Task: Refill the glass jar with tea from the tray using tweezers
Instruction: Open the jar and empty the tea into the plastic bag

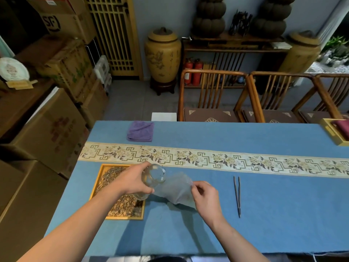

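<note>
Reading labels first, we log one legible mark: "SF" in dark letters on a cardboard box (56, 21) stacked at the far left. Printing on the other cartons (62, 133) is too blurred for us to read.

Item, left hand (132, 181): forearm reaching in from the lower left, fingers and thumb curled round the glass jar (153, 176), which we see tipped so that its round end faces the camera, held over the right edge of the tray.

Item, right hand (204, 195): forearm entering from the lower right, thumb and fingertips pinching the edge of a thin, translucent sheet or bag (175, 190) that runs from the jar towards this hand; we cannot tell which it is.

Item, tray (98, 184): yellow-framed, rectangular, lying on the blue bench (264, 233) at the left, holding loose dry tea (128, 207).

Item, tweezers (237, 195): dark, lying flat on the bench, well apart to the right of both hands, touched by neither.

Item, purple cloth (140, 131): folded, at the far edge of the bench.

Item, patterned runner (226, 160): cream band with flowers, crossing the bench beyond the tray.
</note>
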